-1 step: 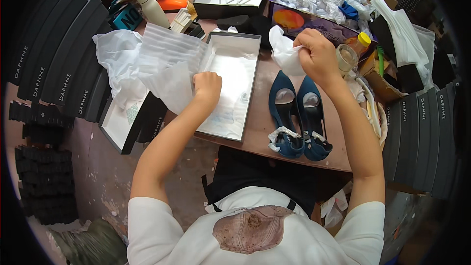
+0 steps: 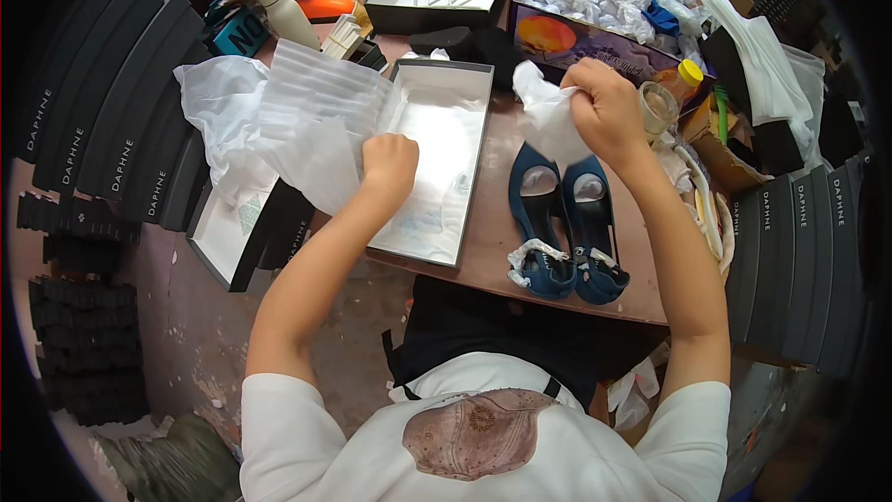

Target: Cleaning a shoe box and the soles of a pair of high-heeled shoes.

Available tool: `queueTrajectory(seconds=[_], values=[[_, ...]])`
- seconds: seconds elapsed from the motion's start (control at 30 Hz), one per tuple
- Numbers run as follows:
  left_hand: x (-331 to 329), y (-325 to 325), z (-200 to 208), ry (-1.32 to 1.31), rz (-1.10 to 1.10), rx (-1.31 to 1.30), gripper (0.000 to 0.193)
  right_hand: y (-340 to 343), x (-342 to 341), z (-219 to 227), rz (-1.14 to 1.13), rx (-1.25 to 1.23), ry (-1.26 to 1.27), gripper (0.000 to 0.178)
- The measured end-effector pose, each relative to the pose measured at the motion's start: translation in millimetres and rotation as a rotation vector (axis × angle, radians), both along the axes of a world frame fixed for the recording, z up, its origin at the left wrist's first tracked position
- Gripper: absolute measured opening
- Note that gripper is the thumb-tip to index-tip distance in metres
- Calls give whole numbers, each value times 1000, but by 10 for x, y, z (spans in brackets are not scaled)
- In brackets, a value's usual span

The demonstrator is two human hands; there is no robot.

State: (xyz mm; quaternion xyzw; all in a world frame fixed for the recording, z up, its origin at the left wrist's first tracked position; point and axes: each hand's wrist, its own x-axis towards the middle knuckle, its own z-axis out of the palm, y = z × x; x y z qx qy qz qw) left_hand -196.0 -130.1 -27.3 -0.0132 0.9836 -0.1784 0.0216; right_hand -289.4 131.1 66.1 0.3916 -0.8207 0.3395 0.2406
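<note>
White wrapping sheets (image 2: 307, 116) overlap the left rim of an open shoebox (image 2: 478, 158) on the tabletop (image 2: 494, 223). Right of it lie two teal pointed-toe shoes (image 2: 578, 221). The left hand (image 2: 389, 164) curls into a fist at the sheets' right edge, its grip unclear; the right hand (image 2: 606, 112) pinches crumpled tissue (image 2: 548, 119) above the shoes' far toes.

the left hand (image 2: 390, 163) is closed on the edge of thin white sheets (image 2: 307, 121), above an open shoe box (image 2: 439, 195) that reaches to the front edge of the table (image 2: 491, 200). the right hand (image 2: 602, 102) pinches a crumpled white tissue (image 2: 548, 121) over the toes of two teal shoes (image 2: 531, 214), lying side by side, heels toward that front edge. a purple carton (image 2: 581, 46) of white wads (image 2: 590, 2) stands toward the far right corner, a white bottle (image 2: 286, 17) toward the far left.
</note>
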Motion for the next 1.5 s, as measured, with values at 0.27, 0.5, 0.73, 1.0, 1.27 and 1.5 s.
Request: queueTrajectory(seconds=[0.27,0.5,0.73,1.0,1.27,1.5], values=[[-22,96,-55,-35,71,-87,7,-147,53,-63,134,-242,-664,19],[4,38,600,17,161,451,4,-173,84,-14,221,-111,-746,28],[85,90,878,-237,-334,2232,17,-561,236,1,232,35,-1011,49],[188,-290,361,499,-124,330,36,576,-18,39,73,110,-1300,22],[73,-568,623,452,52,-186,49,902,-75,-353,-31,72,-1348,19],[-15,648,277,193,-195,1144,59,950,-59,-438,25,-98,-1435,23]])
